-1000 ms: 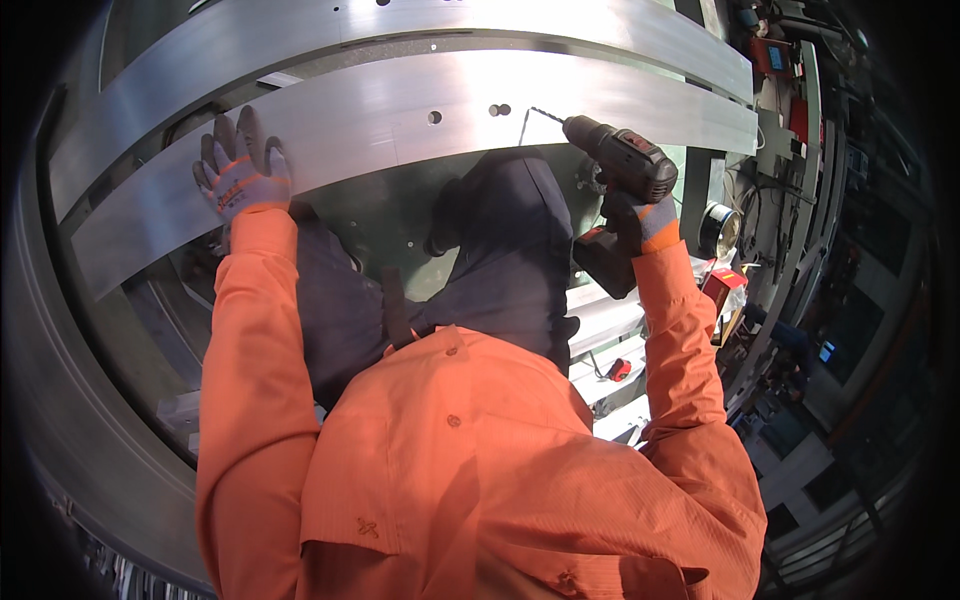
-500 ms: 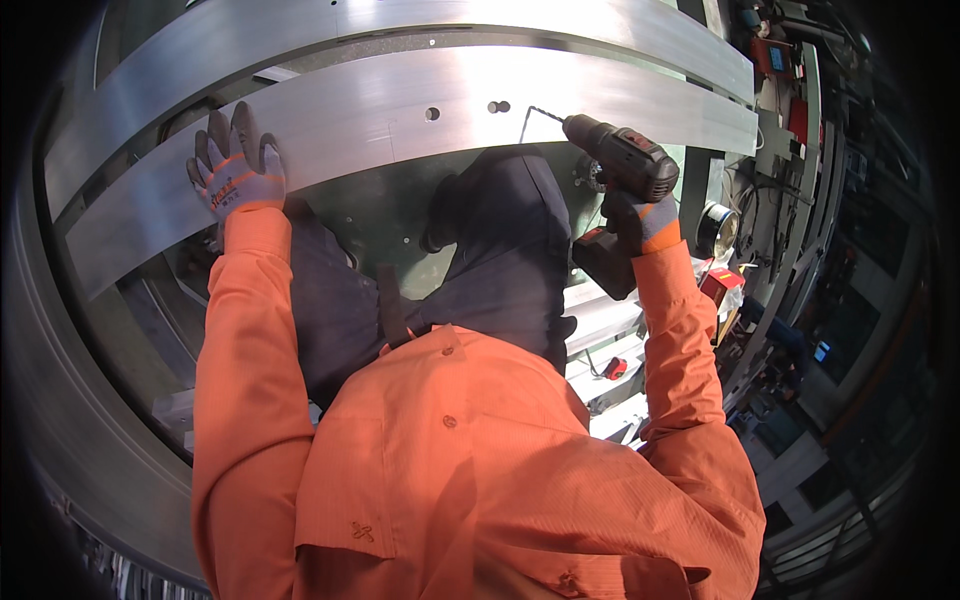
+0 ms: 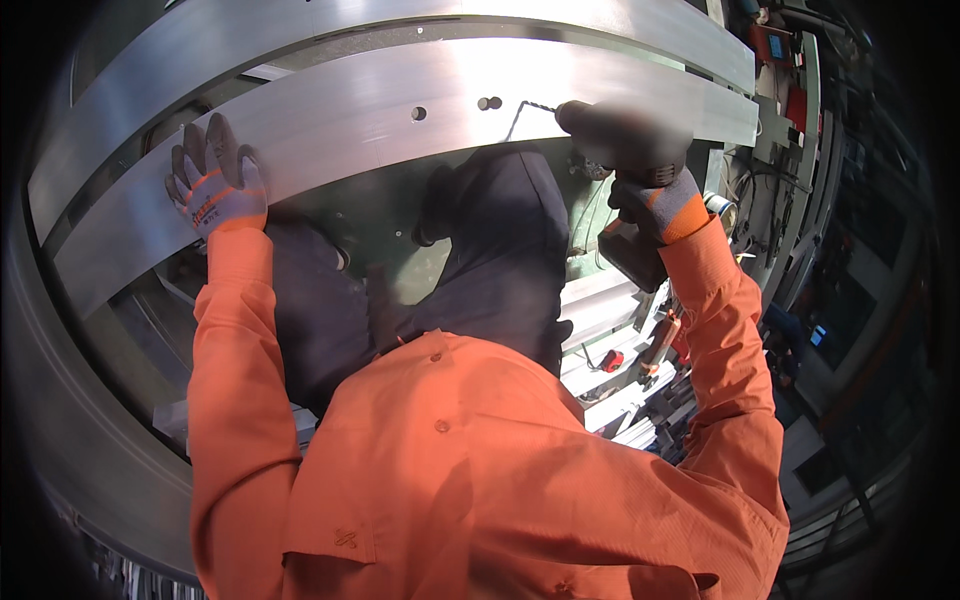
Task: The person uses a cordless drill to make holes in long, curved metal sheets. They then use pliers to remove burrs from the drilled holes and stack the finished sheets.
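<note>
Two gloved hands: one left hand (image 3: pixel 220 192), one right hand (image 3: pixel 655 205). One power drill (image 3: pixel 625 140) with one bit (image 3: pixel 540 106). Two broad metal bars: one nearer bar (image 3: pixel 350 120), one farther bar (image 3: pixel 150 90). Two orange sleeves (image 3: pixel 240 350). Two dark trouser legs (image 3: pixel 508 245).

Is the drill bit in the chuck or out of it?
In: the spiral bit juts from the front of the black drill in the right hand. How firmly it is clamped, I cannot tell.

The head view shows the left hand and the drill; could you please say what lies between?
In the head view, the nearer metal bar between left hand and drill bears a round hole, a double-looking hole and a thin dark line.
</note>
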